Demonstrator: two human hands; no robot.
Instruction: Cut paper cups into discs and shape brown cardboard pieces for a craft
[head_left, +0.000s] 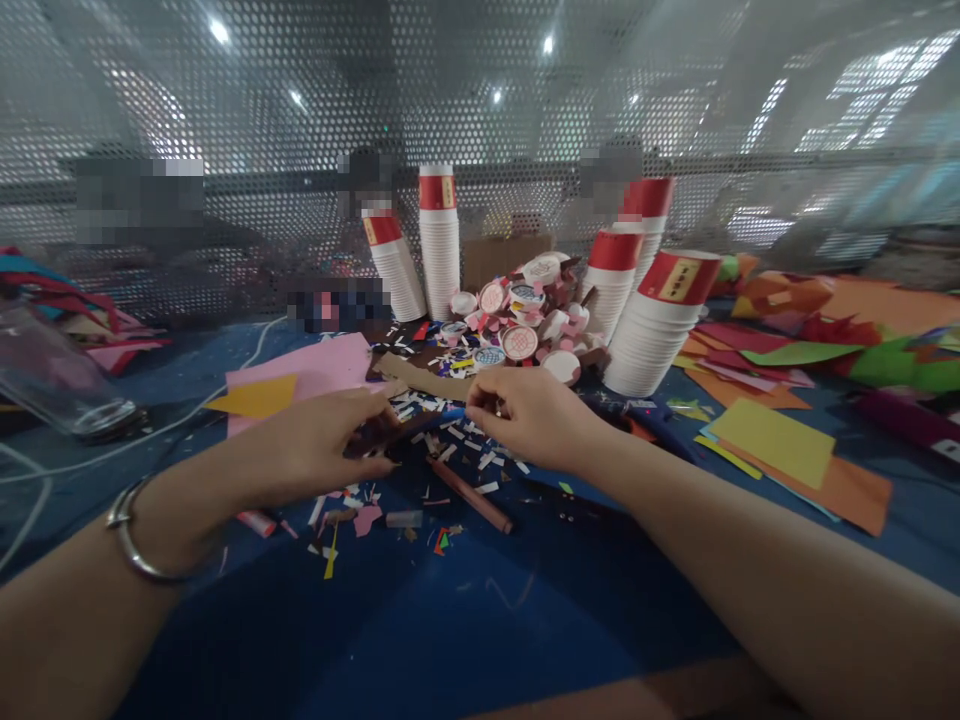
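Note:
Over the middle of the blue table, my right hand [536,415] is closed in a pinch on the end of a slim blue strip [448,414]. The strip runs left, darkening, towards my left hand [322,440], whose thumb and fingers curl round its shadowed far end. A silver bangle [135,535] circles my left wrist. Just below and between the hands lies a brownish-pink stick [472,495], perhaps a pen or crayon. Small white paper scraps [480,445] are scattered beneath. A strip of brown cardboard [420,375] lies behind my fingers.
Stacked red-and-white paper cups [652,335] stand behind, beside a heap of printed round discs [519,342]. Pink paper [315,370] lies left, yellow paper [772,440] right. A clear glass [60,370] lies tilted at far left, near a white cable [180,430]. A perforated screen [480,120] closes the back.

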